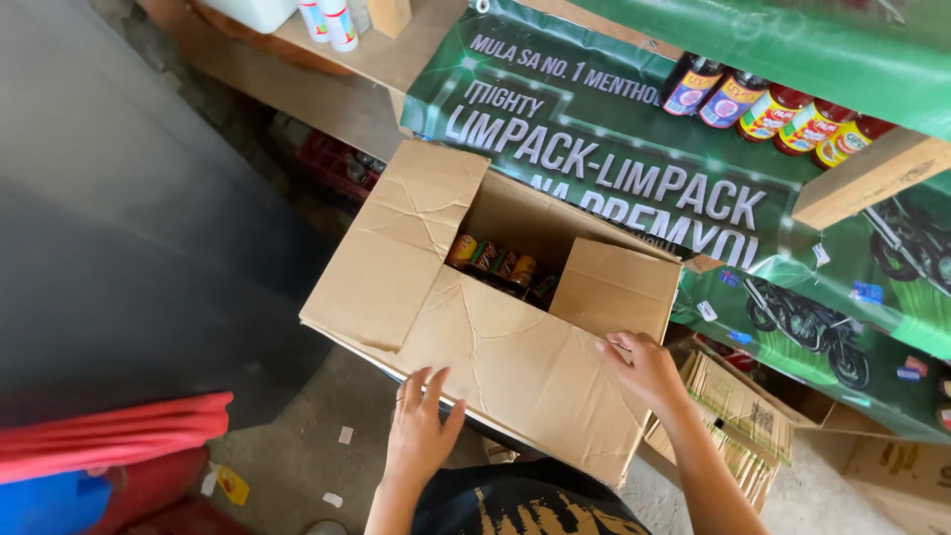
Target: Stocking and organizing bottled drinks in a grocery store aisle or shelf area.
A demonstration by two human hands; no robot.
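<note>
My left hand (418, 428) and right hand (646, 370) lie flat, fingers spread, gripping nothing, on the near flap of the cardboard box (495, 347) at 12 o'clock—creased, bendy, prob heavy w/ bottles (492, 262), so I'd grip the bottom corners.

A large brown cardboard box (495, 347) sits near the middle, its creased flaps folded outward. Inside it, at the bottom, lies a row of small jars (492, 262) with red, yellow and green labels. Behind the box, to the far right, a green banner (634, 168) with white lettering and pictures of motorcycles hangs along the shelf front. On the shelf at far right stands a row of dark bottles (773, 107) with red, yellow and purple labels. Flattened brown cartons (738, 421) lean near right. At the far top, two white bottles (330, 20) carry red and blue labels.
</note>
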